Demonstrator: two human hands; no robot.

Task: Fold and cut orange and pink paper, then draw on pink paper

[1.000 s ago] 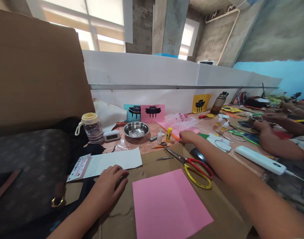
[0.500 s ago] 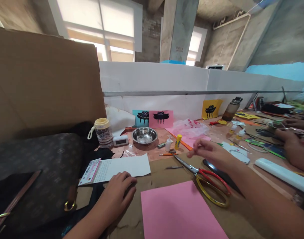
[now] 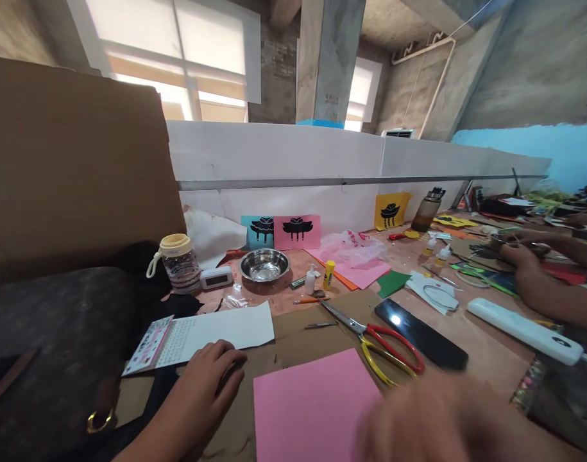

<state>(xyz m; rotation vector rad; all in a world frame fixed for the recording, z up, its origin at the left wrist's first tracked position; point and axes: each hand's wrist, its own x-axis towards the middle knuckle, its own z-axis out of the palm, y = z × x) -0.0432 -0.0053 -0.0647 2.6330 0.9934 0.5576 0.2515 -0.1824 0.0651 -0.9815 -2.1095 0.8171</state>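
My left hand point(image 3: 210, 378) rests on the brown cardboard, its fingers loosely bent and holding nothing that I can see. Just behind its fingers lies a white sheet of small stickers point(image 3: 226, 329). A pink square of paper point(image 3: 307, 404) is flat on the cardboard to the right of that hand. Low at the right, my right hand point(image 3: 442, 417) is smeared by motion over the pink paper's right edge, so its fingers cannot be made out. Beyond it lie scissors point(image 3: 365, 330) with a red and a yellow handle, next to a black phone point(image 3: 421, 333).
Behind are a steel bowl point(image 3: 264, 264), a glue stick point(image 3: 328, 274), a white pump bottle point(image 3: 310, 280), a pencil point(image 3: 310, 299) and tweezers point(image 3: 321, 325). Black-figured cards point(image 3: 297, 242) lean against the white partition. A bag point(image 3: 47, 346) stands left; another person's hand point(image 3: 519, 253) is at right.
My right hand has come back toward me and down, from above the phone to the pink paper's right edge, uncovering the phone. My left hand stays put. The view has shifted slightly right.
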